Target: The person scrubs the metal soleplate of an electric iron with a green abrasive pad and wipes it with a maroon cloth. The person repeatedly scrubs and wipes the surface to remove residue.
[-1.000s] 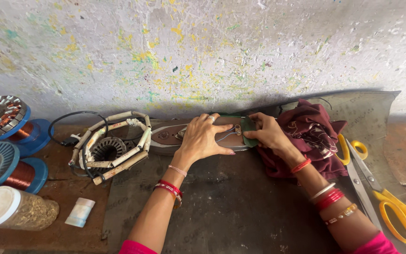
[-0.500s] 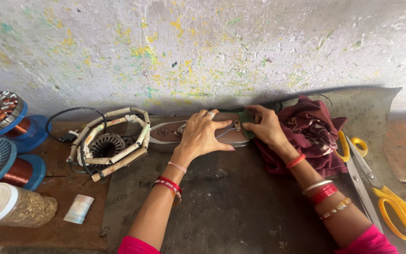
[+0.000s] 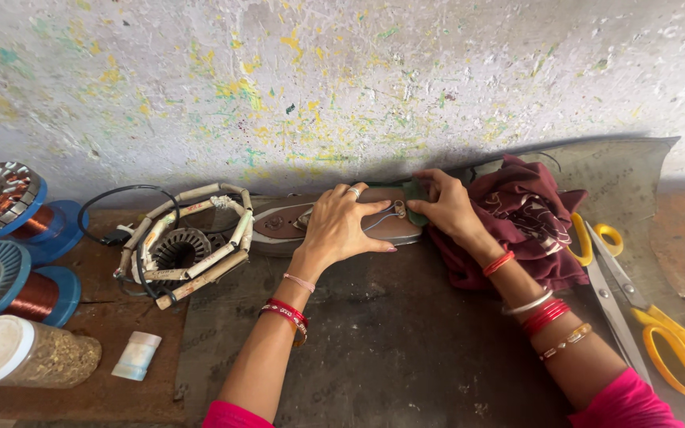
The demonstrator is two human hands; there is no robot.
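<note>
A flat brown metal plate (image 3: 279, 224) with a pointed left end and thin wires on top lies against the wall. My left hand (image 3: 341, 228) rests flat on it, fingers spread, palm pressing its middle. At the plate's right end my right hand (image 3: 447, 208) pinches a small dark green piece (image 3: 415, 192) between its fingertips. Both wrists wear red and pale bangles.
Left of the plate lies a motor stator (image 3: 184, 242) ringed with white-sleeved coils and a black cable. Blue spools of copper wire (image 3: 17, 289), a plastic jar (image 3: 29, 361) and a small white roll (image 3: 136, 355) sit at far left. A maroon cloth (image 3: 529, 218) and yellow-handled scissors (image 3: 663, 345) lie to the right.
Both hands stay on the plate. My right hand has crept slightly up toward the wall at the green piece, and the left fingers have spread a little wider.
</note>
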